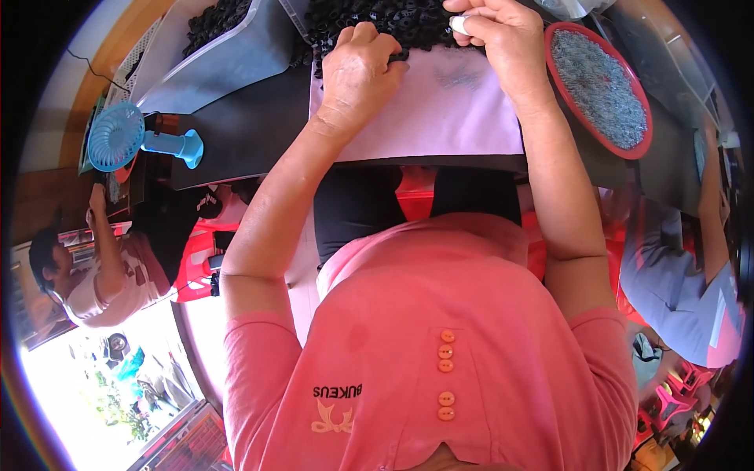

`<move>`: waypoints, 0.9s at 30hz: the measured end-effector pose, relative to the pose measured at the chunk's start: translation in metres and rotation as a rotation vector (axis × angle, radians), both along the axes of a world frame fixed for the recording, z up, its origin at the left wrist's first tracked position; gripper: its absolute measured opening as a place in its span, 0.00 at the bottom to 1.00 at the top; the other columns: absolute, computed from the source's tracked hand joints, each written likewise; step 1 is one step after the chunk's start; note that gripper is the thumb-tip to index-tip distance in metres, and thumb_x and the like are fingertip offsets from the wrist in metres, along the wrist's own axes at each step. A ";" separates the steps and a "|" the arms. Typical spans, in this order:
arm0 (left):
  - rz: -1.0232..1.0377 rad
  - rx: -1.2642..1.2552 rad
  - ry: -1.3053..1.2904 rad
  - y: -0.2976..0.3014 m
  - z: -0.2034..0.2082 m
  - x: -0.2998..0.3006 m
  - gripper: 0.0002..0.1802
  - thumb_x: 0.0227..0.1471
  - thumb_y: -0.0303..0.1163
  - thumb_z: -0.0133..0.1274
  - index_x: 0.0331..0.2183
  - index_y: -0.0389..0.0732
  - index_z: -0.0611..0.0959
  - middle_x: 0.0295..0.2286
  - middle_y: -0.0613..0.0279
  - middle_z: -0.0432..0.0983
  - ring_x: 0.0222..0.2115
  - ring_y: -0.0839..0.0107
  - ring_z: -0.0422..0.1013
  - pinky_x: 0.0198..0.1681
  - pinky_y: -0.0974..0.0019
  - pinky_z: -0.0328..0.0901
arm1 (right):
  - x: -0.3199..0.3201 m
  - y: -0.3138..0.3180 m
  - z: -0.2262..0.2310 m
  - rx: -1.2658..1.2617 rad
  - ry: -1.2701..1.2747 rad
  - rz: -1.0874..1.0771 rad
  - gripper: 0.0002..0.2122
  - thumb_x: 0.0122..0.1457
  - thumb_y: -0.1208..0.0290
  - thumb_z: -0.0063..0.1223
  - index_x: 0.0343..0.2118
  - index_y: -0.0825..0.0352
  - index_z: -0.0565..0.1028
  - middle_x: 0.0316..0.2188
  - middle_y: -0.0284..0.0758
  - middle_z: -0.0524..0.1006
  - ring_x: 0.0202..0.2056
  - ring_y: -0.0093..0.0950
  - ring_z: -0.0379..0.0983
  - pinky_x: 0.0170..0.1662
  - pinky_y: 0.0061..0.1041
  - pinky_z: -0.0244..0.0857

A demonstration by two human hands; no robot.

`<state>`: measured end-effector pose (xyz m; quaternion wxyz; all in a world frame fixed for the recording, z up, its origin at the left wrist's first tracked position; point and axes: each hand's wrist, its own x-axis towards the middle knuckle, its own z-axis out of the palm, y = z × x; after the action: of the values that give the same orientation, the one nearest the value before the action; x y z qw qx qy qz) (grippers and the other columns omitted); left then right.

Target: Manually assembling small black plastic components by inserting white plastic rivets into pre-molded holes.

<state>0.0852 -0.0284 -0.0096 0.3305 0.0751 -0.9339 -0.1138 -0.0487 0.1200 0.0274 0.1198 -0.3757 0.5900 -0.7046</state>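
Observation:
My left hand (360,77) is over the left side of a pale pink cloth (440,114). Between its thumb and fingers it pinches a small black piece (400,56), too small to tell its kind. My right hand (506,43) is bent at the right edge of the cloth, fingers drawn together. A white cover (459,25) wraps its thumb tip; whether it pinches anything is hidden. Beyond both hands lies a heap of small black parts (377,14). Right of my right hand, a red oval tray (551,67) holds many small, shiny, silvery-blue pieces (601,90).
A grey plastic bin (224,74) of more black parts stands at the far left. Nearer me, a small blue fan (118,137) sits on the dark tabletop (243,129). Clear plastic (569,6) lies at the far right. Other people work at the left and right sides.

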 end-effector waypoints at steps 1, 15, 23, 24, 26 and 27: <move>0.020 -0.060 -0.007 0.002 0.001 -0.004 0.09 0.39 0.32 0.63 0.28 0.42 0.83 0.29 0.62 0.71 0.36 0.60 0.71 0.38 0.58 0.68 | 0.000 0.000 0.001 -0.015 -0.021 0.011 0.05 0.48 0.84 0.53 0.29 0.72 0.76 0.19 0.31 0.75 0.21 0.16 0.68 0.26 0.16 0.62; -0.065 -0.214 -0.079 0.009 -0.003 -0.011 0.07 0.40 0.32 0.62 0.26 0.42 0.82 0.29 0.63 0.70 0.35 0.61 0.70 0.33 0.57 0.69 | 0.008 0.001 0.004 -0.031 -0.054 0.057 0.04 0.49 0.83 0.52 0.29 0.71 0.76 0.19 0.30 0.74 0.21 0.16 0.68 0.26 0.15 0.62; -0.095 -0.243 -0.067 0.018 -0.003 -0.008 0.07 0.42 0.32 0.61 0.27 0.41 0.82 0.28 0.63 0.71 0.34 0.60 0.70 0.35 0.59 0.69 | 0.007 -0.001 0.002 -0.015 0.006 0.024 0.04 0.49 0.83 0.52 0.28 0.71 0.76 0.19 0.30 0.75 0.21 0.16 0.68 0.26 0.16 0.62; -0.095 -0.243 -0.067 0.018 -0.003 -0.008 0.07 0.42 0.32 0.61 0.27 0.41 0.82 0.28 0.63 0.71 0.34 0.60 0.70 0.35 0.59 0.69 | 0.006 -0.001 0.001 -0.021 -0.012 0.042 0.04 0.49 0.83 0.51 0.28 0.71 0.76 0.19 0.30 0.75 0.21 0.16 0.68 0.26 0.16 0.62; -0.089 -0.249 -0.117 0.018 -0.003 -0.007 0.08 0.42 0.33 0.62 0.28 0.41 0.82 0.28 0.63 0.71 0.34 0.61 0.71 0.34 0.59 0.69 | 0.006 -0.001 0.000 -0.027 -0.030 0.060 0.04 0.49 0.83 0.51 0.28 0.71 0.76 0.20 0.30 0.75 0.21 0.16 0.68 0.25 0.16 0.62; -0.089 -0.249 -0.117 0.018 -0.003 -0.007 0.08 0.42 0.33 0.62 0.28 0.41 0.82 0.28 0.63 0.71 0.34 0.61 0.71 0.34 0.59 0.69 | 0.006 -0.001 -0.001 -0.029 -0.037 0.062 0.04 0.49 0.83 0.51 0.28 0.71 0.76 0.19 0.30 0.75 0.21 0.16 0.68 0.25 0.16 0.62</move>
<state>0.0781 -0.0106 -0.0123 0.2767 -0.0014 -0.9609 -0.0071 -0.0427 0.1186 0.0269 0.1470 -0.3823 0.5653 -0.7160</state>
